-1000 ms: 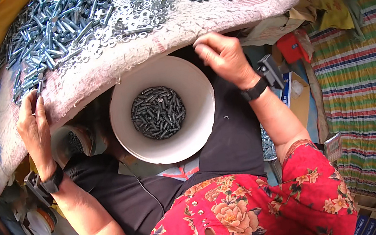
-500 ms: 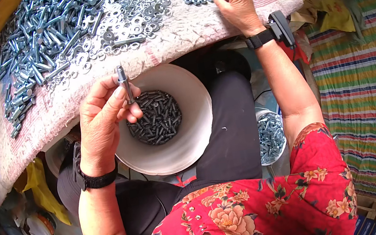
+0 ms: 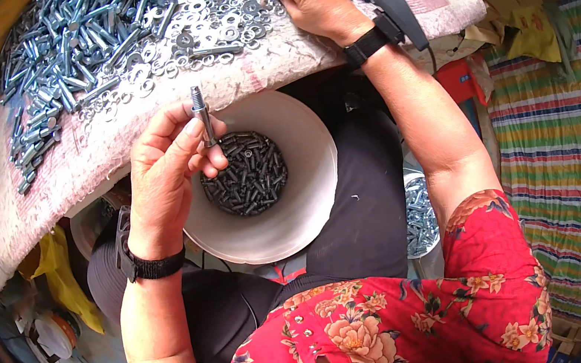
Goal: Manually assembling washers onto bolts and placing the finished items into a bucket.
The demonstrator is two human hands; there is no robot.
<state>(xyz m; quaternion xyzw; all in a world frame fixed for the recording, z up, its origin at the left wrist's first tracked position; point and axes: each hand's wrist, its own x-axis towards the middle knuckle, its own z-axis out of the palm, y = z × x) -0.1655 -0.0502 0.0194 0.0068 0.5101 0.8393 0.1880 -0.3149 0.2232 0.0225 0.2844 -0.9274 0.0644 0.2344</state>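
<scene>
Head view: the left hand (image 3: 170,158) has a bolt (image 3: 202,116) pinched between thumb and fingers, pretty much upright, threaded end poking up. So that bolt's up in the air, over the rim of a big white bucket (image 3: 306,209) sitting between the person's thighs. Bucket's got a heap of dark metal fasteners (image 3: 245,181) at the bottom.

The right hand (image 3: 319,3) is over at the far side, thumb and fingertips drawn close together by the right edge of a loose spread of flat washers (image 3: 222,26). Can't tell if it's actually got anything in it, the tips are too small to make out.

All that's on a table (image 3: 442,16) covered in a pinkish-white cloth, with a huge pile of shiny bluish bolts (image 3: 90,46) left of the washers. There's also a smaller pail (image 3: 427,252) of silvery hardware beside the right thigh.
</scene>
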